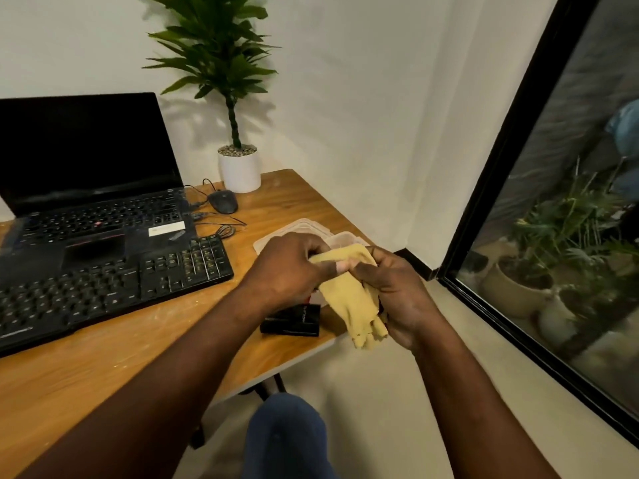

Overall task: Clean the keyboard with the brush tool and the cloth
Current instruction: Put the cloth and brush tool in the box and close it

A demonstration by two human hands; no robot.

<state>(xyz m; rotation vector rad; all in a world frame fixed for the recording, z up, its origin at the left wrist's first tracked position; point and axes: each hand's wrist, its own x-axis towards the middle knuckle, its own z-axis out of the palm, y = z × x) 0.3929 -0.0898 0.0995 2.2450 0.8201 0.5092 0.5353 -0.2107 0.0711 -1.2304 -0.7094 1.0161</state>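
A yellow cloth (352, 299) hangs bunched between both hands above the desk's right front corner. My left hand (288, 267) grips its upper end with curled fingers. My right hand (397, 288) grips the cloth's right side, its tail drooping below the palm. The black keyboard (114, 288) lies dusty on the wooden desk (138, 347) to the left, in front of an open black laptop (90, 188). No brush tool is clearly visible.
A black box (294, 321) lies on the desk under my hands. Clear plastic containers (301, 229) sit behind them. A wired mouse (223, 201) and a potted plant (238, 167) stand at the back. A window (570, 236) is at right; my knee (287, 437) is below.
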